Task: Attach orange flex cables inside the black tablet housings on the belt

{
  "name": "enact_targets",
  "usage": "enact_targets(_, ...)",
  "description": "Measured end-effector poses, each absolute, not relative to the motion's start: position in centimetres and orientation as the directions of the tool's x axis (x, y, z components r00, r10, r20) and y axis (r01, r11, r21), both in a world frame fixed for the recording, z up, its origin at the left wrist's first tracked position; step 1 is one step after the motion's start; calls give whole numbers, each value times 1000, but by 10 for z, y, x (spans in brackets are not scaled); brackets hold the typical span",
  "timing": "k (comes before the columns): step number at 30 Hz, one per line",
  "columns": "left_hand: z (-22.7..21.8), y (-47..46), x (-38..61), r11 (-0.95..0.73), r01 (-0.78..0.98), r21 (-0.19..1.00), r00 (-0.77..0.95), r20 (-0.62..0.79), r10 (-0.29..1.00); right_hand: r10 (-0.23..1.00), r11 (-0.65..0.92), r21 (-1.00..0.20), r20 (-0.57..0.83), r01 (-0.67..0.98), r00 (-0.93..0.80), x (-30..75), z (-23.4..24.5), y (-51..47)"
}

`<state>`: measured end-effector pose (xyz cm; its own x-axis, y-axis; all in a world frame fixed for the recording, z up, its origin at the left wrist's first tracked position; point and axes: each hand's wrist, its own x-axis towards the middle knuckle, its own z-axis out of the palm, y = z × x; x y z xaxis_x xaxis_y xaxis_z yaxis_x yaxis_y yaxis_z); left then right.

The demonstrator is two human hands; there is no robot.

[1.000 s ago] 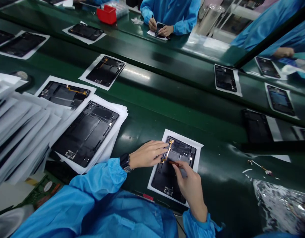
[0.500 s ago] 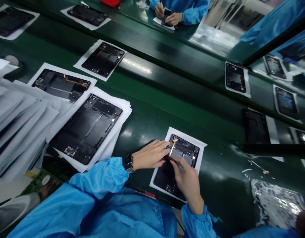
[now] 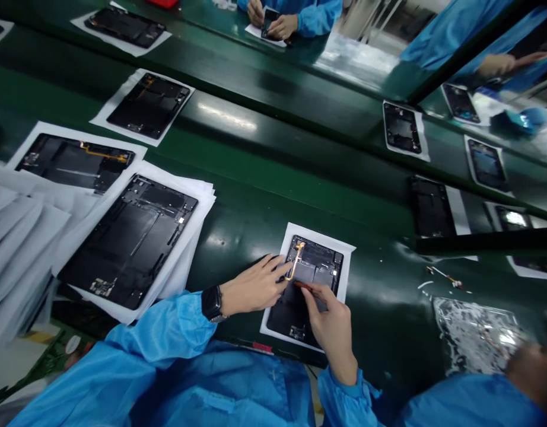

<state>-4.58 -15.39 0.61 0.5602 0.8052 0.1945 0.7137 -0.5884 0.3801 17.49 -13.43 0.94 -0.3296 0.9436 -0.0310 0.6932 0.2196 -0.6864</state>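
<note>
A black tablet chassis (image 3: 313, 270) lies open-side up on a white sheet (image 3: 347, 252) on the green belt in front of me. An orange flex cable (image 3: 295, 261) runs down its left part. My left hand (image 3: 255, 286), with a black watch at the wrist, rests on the chassis's left edge, its fingers laid against the cable. My right hand (image 3: 329, 323) is closed in a pinch on a thin reddish stick (image 3: 302, 286) whose tip meets the lower end of the cable.
A larger chassis (image 3: 129, 237) tops a paper stack at my left, with more chassis on sheets (image 3: 73, 160) (image 3: 149, 104) beyond. Further units (image 3: 400, 127) ride the far belt. A co-worker's hands (image 3: 273, 21) work opposite. A crinkled plastic bag (image 3: 471, 332) lies at right, next to another person's sleeve (image 3: 469, 406).
My view has swung slightly, so everything sits a little further left. My right hand drew closer to my left hand, bringing the stick's tip to the cable. Both hands stay on the chassis.
</note>
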Motion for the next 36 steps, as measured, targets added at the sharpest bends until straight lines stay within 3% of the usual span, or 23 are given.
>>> enact_targets(17,16,-154,-46,-674,727,133,672,68,738,946,214,-715,-19,666,-325,174,6,-132)
enact_targets(36,28,-144,-43,-707,704,70,710,-35,703,932,267,-707,17,655,-361,179,0,-132)
